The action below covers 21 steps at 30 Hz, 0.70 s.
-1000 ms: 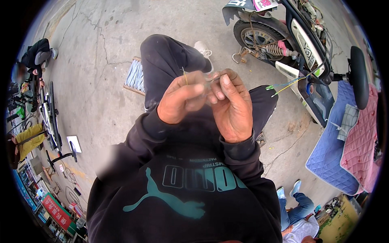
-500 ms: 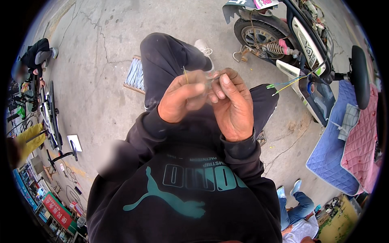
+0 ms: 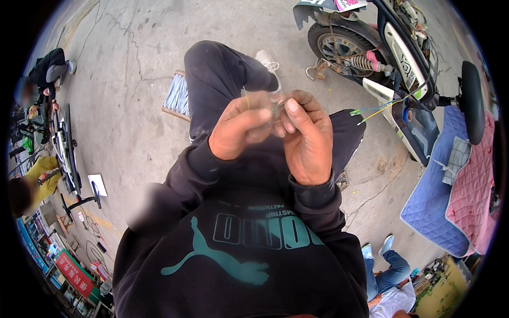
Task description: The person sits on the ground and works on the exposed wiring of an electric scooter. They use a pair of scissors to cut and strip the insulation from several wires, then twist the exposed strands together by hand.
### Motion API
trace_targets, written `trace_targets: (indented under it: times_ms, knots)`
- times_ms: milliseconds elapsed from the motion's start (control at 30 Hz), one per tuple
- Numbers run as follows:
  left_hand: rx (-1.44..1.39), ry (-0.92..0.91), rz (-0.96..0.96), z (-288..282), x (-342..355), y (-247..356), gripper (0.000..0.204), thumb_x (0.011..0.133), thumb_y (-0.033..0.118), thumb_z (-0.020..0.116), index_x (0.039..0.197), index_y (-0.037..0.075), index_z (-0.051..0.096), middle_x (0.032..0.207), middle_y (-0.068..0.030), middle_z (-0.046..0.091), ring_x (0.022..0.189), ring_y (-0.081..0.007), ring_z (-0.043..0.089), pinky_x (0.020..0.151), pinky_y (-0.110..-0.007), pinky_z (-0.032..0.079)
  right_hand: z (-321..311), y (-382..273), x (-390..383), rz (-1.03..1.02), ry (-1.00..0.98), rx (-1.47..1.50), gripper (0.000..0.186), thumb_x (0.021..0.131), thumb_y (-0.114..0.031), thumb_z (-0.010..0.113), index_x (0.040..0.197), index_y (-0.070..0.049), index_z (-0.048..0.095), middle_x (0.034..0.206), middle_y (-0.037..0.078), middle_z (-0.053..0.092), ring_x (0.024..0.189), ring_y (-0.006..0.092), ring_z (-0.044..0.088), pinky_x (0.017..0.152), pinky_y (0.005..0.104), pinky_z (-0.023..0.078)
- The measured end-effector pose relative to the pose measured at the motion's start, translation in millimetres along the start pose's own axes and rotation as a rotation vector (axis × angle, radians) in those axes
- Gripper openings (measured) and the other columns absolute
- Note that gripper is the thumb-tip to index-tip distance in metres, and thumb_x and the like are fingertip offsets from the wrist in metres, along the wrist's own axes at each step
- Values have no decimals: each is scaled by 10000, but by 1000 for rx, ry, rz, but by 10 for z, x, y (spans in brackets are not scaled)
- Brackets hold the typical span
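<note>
Both my hands meet above my lap, their fingertips close together. My left hand [image 3: 240, 123] is curled closed, slightly smeared by motion, with a thin yellow wire [image 3: 247, 101] poking up from its fingers. My right hand [image 3: 304, 139] is pinched closed around a small, thin, dark piece that I cannot make out clearly. Right of it, yellow and blue wires [image 3: 377, 114] hang from the scooter, with a green connector [image 3: 354, 112] at one end. My bent, dark-trousered legs [image 3: 222, 66] are behind my hands.
A partly stripped scooter [image 3: 397, 58] stands upper right, above blue and pink quilts [image 3: 424, 212]. A tray of pale blue strips [image 3: 175, 97] lies beside my left knee. At left are a crouching person [image 3: 46, 71] and bicycles [image 3: 69, 153]; another person [image 3: 389, 283] is at lower right.
My two hands have shifted slightly rightward, still closed and close together. The wires and surroundings look nearly the same.
</note>
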<state>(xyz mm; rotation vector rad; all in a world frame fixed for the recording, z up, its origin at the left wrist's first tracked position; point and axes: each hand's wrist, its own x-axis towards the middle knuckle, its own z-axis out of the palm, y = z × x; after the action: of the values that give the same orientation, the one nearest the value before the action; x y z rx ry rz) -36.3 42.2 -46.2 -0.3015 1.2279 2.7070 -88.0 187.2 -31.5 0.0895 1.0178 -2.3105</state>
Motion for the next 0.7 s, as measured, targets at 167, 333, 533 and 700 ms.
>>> trace_targets:
  times_ms: [167,333,533,700]
  knots:
    - [-20,-12,-22,-53,-9,-25,242,908,206,589,762,75,448,663,20,404,536,-56,319,482,-226,231,35,-100,-15,-1,73,-176,139,916,-109,679,997,-8,627,883,27,639,644,57,427,613,247,388]
    - [-27,-16,-39,-62,-7,-40,250,909,195,590,750,91,426,667,29,393,548,-57,317,485,-226,231,-9,-161,-6,2,77,-262,143,886,-91,695,965,9,629,866,49,651,612,53,412,580,243,381]
    - [-43,-34,-46,-85,-3,-61,221,914,184,584,770,75,457,668,25,403,542,-56,314,482,-230,227,-47,-172,1,11,76,-327,132,870,-81,699,935,10,629,847,64,657,603,53,401,574,238,382]
    - [-22,-41,-50,-102,1,-79,206,919,183,580,787,60,482,669,20,411,538,-56,313,479,-233,224,-66,-192,12,1,66,-354,130,864,-78,700,927,12,629,844,67,656,596,57,395,576,237,386]
